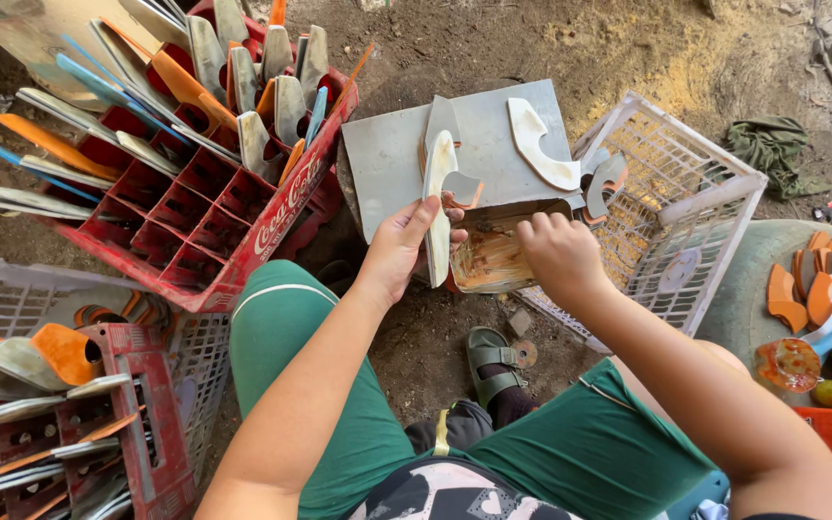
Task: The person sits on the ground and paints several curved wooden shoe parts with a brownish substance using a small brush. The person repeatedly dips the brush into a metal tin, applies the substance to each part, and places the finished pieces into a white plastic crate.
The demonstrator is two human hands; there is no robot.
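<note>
The person wears green shorts [339, 404] with a thin pale stripe curving across the left leg near the knee. Below them shows the hem of a dark top [455, 493] printed with pale heart and block shapes. One foot is in a grey-green sandal [491, 361] with wide straps over a dark sock. Both arms are bare, without sleeves, watch or rings.
</note>
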